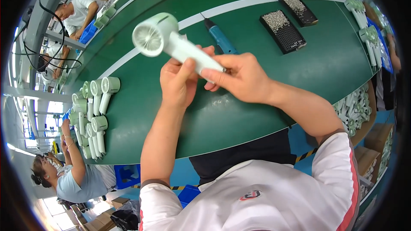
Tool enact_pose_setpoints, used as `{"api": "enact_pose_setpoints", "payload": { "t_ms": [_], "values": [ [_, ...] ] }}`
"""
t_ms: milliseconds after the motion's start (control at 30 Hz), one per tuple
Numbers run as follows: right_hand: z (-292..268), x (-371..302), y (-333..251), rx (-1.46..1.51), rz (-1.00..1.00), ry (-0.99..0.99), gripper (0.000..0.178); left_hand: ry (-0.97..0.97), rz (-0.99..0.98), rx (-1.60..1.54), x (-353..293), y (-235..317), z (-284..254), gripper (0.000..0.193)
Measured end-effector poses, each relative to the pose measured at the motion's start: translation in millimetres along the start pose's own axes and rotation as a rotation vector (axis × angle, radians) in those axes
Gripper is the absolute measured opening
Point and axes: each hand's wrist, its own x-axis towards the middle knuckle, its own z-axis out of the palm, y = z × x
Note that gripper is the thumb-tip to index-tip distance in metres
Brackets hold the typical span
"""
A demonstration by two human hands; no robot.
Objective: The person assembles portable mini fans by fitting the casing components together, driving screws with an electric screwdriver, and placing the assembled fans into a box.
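Observation:
Both my hands hold a pale green and white handheld fan (185, 50) above the green work surface, tilted with its round head to the upper left. My left hand (176, 81) closes round the handle from below, thumb on top. My right hand (242, 77) grips the handle's lower end between thumb and fingers; a small dark bit shows at that end. Just beyond my hands lies a teal electric screwdriver (220, 36), its dark tip pointing away. Farther right are two black trays, a nearer tray (291, 40) and a farther tray (311, 19), partly filled with small metal screws.
A cluster of similar fans (99, 124) stands at the left of the green table (239, 124). More fans (370, 38) lie at the far right, beside a blue bin (385, 55). A box of fan parts (355, 109) sits lower right. Co-workers sit at left and across.

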Motion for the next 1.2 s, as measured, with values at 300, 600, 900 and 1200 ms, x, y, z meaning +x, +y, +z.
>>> {"api": "enact_pose_setpoints", "payload": {
  "t_ms": [300,600,900,1200],
  "values": [
    [6.6,7.9,-1.4,0.409,0.184,-0.034,0.038,0.230,-0.148,0.307,-3.7,31.4,33.5,0.036],
    [-70.1,29.1,-5.2,-0.974,-0.455,0.107,0.028,0.222,-0.308,0.400,-0.7,19.8,1.9,0.037],
    [-101.0,47.7,15.6,-1.525,-0.809,-0.211,0.043,0.190,-0.402,0.352,3.1,-2.4,-21.3,0.037],
    [-132.4,-25.4,-3.1,-1.623,0.484,0.359,0.101,0.213,-0.399,0.388,5.6,-0.1,-17.7,0.039]
  ]
}}
